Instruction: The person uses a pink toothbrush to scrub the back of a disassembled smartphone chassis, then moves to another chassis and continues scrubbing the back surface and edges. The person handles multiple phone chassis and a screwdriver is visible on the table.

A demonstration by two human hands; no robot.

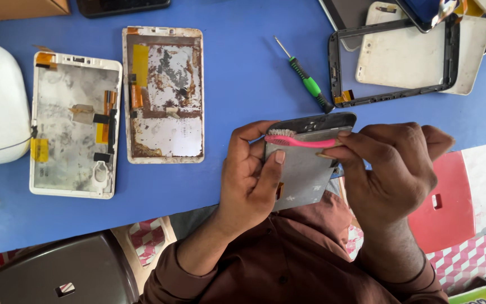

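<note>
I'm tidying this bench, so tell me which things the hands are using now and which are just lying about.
In use:
left hand holding the grey tablet panel
right hand holding the pink toothbrush against the panel's top edge

Lying about on the blue table:
green-handled screwdriver
two opened white tablet shells
black frame over a white back cover

Two hands are at work, the left hand (248, 177) and the right hand (392, 169), sharing one grey tablet panel (302, 174) and one pink toothbrush (302, 141). On the blue surface (243, 73) lie two opened tablet shells (75, 124) (163, 94), one green-handled screwdriver (306, 79), one black frame (392, 62) and one white back cover (417, 53). One red stool (451, 197) stands beside it.
</note>
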